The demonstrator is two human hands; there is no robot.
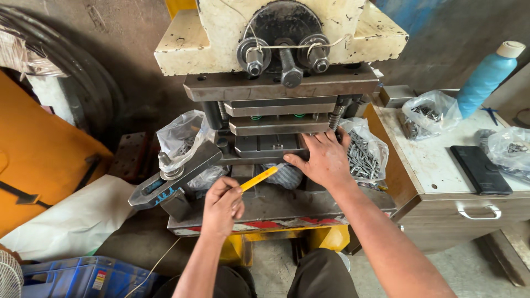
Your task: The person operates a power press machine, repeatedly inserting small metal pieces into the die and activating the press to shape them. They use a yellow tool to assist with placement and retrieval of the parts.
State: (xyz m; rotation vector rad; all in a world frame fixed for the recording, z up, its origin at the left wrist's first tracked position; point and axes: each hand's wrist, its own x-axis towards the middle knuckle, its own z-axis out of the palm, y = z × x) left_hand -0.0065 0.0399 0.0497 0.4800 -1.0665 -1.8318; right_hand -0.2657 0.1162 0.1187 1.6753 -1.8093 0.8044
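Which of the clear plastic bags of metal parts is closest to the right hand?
The clear bag of long grey metal pins just right of the press die, beside the right hand. The other bags lie farther off, on the cabinet or left of the die.

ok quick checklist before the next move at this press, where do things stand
1. Right hand out of the die: not ok, its fingers rest at the die's front edge.
2. Left hand out of the die: ok, it is in front of the press, gripping a yellow stick.
3. Stick tip out of the die: ok, it points toward the opening but ends short of it.
4. Part seated in the die: cannot tell, hidden.
5. Bag of parts in reach: ok, right beside the right hand.
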